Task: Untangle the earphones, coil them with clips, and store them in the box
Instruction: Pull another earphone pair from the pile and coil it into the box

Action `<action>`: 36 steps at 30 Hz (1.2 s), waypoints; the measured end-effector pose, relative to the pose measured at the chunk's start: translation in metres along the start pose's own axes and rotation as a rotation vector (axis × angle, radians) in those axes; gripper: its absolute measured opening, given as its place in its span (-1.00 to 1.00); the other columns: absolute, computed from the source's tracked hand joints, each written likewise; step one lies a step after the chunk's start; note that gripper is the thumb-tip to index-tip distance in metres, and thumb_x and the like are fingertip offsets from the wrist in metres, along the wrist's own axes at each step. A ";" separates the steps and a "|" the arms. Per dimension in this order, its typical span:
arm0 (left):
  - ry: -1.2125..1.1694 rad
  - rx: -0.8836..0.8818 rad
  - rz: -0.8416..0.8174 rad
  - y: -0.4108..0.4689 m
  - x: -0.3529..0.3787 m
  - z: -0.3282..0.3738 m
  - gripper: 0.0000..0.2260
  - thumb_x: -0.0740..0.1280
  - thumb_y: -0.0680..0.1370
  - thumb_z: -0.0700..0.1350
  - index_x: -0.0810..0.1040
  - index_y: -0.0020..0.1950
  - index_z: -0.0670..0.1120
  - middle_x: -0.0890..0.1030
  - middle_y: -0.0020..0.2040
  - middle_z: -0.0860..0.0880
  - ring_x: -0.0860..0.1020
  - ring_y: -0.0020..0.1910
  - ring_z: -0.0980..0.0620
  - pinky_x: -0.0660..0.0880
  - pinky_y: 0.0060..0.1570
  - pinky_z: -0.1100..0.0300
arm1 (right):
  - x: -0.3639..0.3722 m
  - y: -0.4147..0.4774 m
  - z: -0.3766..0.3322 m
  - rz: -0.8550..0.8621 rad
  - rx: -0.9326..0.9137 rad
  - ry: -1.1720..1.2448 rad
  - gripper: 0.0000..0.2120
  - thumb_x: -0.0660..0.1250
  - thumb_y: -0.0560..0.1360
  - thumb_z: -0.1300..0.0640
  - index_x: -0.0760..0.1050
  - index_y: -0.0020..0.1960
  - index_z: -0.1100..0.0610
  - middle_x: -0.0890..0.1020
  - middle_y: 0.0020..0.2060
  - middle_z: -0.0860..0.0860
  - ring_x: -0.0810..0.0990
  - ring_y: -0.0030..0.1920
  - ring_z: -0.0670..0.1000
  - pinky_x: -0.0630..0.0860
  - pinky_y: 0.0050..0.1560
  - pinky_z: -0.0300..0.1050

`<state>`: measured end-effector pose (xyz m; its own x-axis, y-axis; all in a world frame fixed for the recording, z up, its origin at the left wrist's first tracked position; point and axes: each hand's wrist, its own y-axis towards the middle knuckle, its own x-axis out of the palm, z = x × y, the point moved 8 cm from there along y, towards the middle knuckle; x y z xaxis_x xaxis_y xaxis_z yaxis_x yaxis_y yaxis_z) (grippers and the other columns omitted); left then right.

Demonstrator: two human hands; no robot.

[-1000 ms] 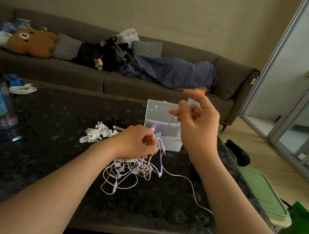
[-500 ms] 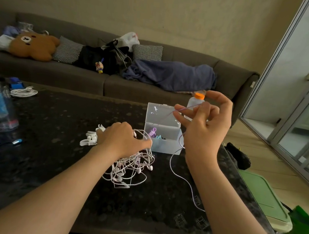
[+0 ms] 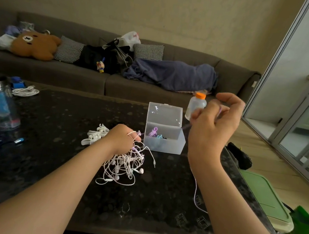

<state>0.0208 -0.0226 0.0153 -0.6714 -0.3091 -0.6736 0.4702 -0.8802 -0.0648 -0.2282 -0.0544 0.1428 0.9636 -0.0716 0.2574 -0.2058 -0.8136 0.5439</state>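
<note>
White and pale-purple earphones (image 3: 124,163), knotted in one loose heap near the middle of the dark speckled tabletop (image 3: 64,123). On the heap's top, the left grip (image 3: 122,138), fingers curled into the wires, one white loop across the knuckles. High above the tabletop and just right of the box, the right grip (image 3: 213,126), pinching a purple cord (image 3: 195,194) between thumb and fingertips. From that pinch, one stretch back past the box front toward the left grip, another hanging behind the wrist and trailing over the tabletop toward its near right edge.

Clear plastic box (image 3: 163,145) just beyond the heap, its lid (image 3: 164,115) hinged up and standing open. Inside, small purple and blue coils (image 3: 154,133) on the bottom. White clips (image 3: 94,135) in a scatter just left of the left grip. A jack plug (image 3: 154,164) loose at the heap's right side.

Behind the box, a small bottle (image 3: 196,104) with an orange cap, partly hidden by the right grip. Far left, a blue tumbler (image 3: 0,105) and a coiled white cable (image 3: 26,91). Beyond the tabletop, a grey sofa (image 3: 78,75) with a brown bear cushion (image 3: 35,44) and a blue blanket (image 3: 171,74).
</note>
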 end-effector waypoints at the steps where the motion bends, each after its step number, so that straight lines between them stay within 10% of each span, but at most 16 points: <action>1: -0.049 -0.002 0.002 -0.002 -0.001 0.002 -0.75 0.26 0.71 -0.20 0.74 0.22 -0.10 0.70 0.10 -0.07 0.67 -0.01 0.01 0.61 -0.02 0.18 | 0.002 0.001 0.004 -0.032 -0.009 -0.095 -0.85 0.27 0.65 0.28 0.47 0.16 0.08 0.49 -0.29 -0.03 0.52 -0.36 -0.17 0.54 -0.29 -0.17; 5: -0.169 -0.029 -0.017 -0.005 0.001 0.003 -0.58 0.13 0.66 -0.44 0.67 0.26 -0.07 0.54 0.01 0.06 0.54 -0.12 0.16 0.43 -0.40 0.42 | 0.027 -0.006 0.043 -0.405 0.018 -0.880 -0.76 0.39 0.55 0.05 0.59 0.21 -0.12 0.62 0.01 -0.04 0.59 0.04 0.03 0.57 0.05 0.00; 11: -0.267 -0.056 0.008 -0.001 0.001 -0.002 -0.60 0.08 0.63 -0.44 0.64 0.15 -0.11 0.61 0.10 -0.03 0.65 -0.06 0.03 0.57 -0.24 0.31 | 0.032 -0.040 0.094 -0.933 0.188 -1.487 -0.58 0.32 0.67 -0.08 0.45 0.47 0.07 0.32 0.44 0.21 0.26 0.46 0.28 0.27 0.47 0.16; 17: -0.194 -0.132 0.014 0.002 0.000 -0.016 -0.57 0.17 0.66 -0.31 0.47 0.51 -0.08 0.54 0.36 -0.12 0.54 0.10 0.02 0.49 -0.04 0.15 | 0.029 -0.023 0.089 -0.744 0.064 -1.520 -0.68 0.40 0.64 -0.02 0.54 0.32 0.11 0.34 0.33 0.19 0.29 0.36 0.25 0.30 0.39 0.14; 27: -0.304 -0.104 0.020 -0.003 -0.007 -0.002 -0.92 0.31 0.59 -0.20 0.58 0.01 -0.19 0.61 -0.01 -0.07 0.57 -0.11 0.02 0.41 -0.15 0.14 | 0.058 -0.015 0.083 -0.612 0.020 -0.664 -0.62 0.23 0.46 -0.43 0.68 -0.10 -0.21 0.70 -0.02 -0.09 0.61 0.09 0.20 0.54 0.18 0.21; 32: -0.243 -0.125 0.000 -0.005 -0.006 0.001 -0.35 0.48 0.46 0.36 0.50 0.22 -0.15 0.55 0.18 -0.05 0.53 0.18 -0.06 0.43 0.07 0.02 | 0.054 -0.013 0.070 -0.534 -0.023 -0.540 -0.66 0.25 0.56 -0.35 0.67 -0.05 -0.16 0.66 0.00 -0.09 0.56 0.12 0.09 0.56 0.15 0.21; 36: -0.133 -0.083 0.136 0.003 -0.014 -0.001 -0.04 0.55 0.31 0.44 0.37 0.46 -0.15 0.49 0.36 -0.11 0.53 0.29 -0.10 0.50 0.10 0.04 | 0.050 -0.012 0.064 -0.495 -0.044 -0.490 -0.76 0.29 0.67 -0.13 0.68 -0.01 -0.06 0.63 -0.05 -0.06 0.49 0.10 0.03 0.51 0.16 0.21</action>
<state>0.0319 -0.0203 0.0243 -0.6658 -0.4726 -0.5774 0.6036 -0.7960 -0.0445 -0.1671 -0.0849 0.0983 0.9099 0.0408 -0.4129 0.2804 -0.7941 0.5393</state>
